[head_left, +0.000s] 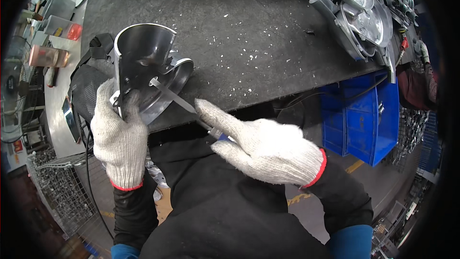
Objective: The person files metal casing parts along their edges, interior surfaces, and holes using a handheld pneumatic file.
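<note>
My left hand [120, 132], in a white knitted glove with a red cuff, grips the near edge of a curved, shiny metal part [143, 43] at the table's front left. The part stands tilted, its hollow side toward me. In my right hand [268, 151], gloved the same way, is a flat metal file [175, 98] with a partly hidden blue handle. My right index finger stretches along the file. The file's tip meets the inner wall of the part, beside a small bright opening.
Small pale chips lie scattered over the dark tabletop [230, 43]. Several similar metal parts [364, 24] are heaped at the far right. Blue bins [357, 120] stand below the right edge. A black mesh bag [86, 93] and plastic containers [50, 56] are at left. Another person [417, 84] is at far right.
</note>
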Motion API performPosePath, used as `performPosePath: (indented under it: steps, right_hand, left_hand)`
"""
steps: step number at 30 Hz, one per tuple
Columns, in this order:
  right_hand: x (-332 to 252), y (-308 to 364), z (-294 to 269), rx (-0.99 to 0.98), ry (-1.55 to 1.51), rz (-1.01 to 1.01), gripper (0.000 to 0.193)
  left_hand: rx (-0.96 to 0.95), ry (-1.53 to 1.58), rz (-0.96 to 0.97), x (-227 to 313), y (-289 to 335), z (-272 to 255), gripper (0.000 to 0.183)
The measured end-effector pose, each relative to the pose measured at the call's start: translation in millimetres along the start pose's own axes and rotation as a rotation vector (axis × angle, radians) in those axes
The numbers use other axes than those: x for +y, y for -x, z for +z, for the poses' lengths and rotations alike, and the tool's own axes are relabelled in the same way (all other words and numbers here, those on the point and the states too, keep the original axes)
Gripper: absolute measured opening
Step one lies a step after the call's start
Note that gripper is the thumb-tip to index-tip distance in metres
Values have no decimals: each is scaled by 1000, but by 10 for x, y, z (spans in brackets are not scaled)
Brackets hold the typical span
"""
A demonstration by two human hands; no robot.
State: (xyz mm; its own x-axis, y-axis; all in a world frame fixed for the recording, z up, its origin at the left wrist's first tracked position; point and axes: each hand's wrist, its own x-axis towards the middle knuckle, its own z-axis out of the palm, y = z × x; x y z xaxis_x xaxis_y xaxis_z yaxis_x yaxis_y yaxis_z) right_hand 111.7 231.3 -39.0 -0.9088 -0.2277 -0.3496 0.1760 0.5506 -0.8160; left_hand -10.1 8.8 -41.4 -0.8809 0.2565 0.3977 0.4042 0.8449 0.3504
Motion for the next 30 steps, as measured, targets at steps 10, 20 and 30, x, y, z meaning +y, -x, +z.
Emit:
performPosePath:
  steps: [10, 20, 30]
  right_hand:
    - [-123, 113, -87, 79, 401, 26, 72]
    - [419, 24, 680, -473, -1820, 77, 69]
    - [83, 114, 161, -210, -1198, 350, 91]
  left_hand:
    - [-3, -74, 50, -15, 13, -1, 35]
    - [47, -54, 91, -107, 38, 46, 35]
    - [-42, 22, -49, -54, -66, 12, 32]
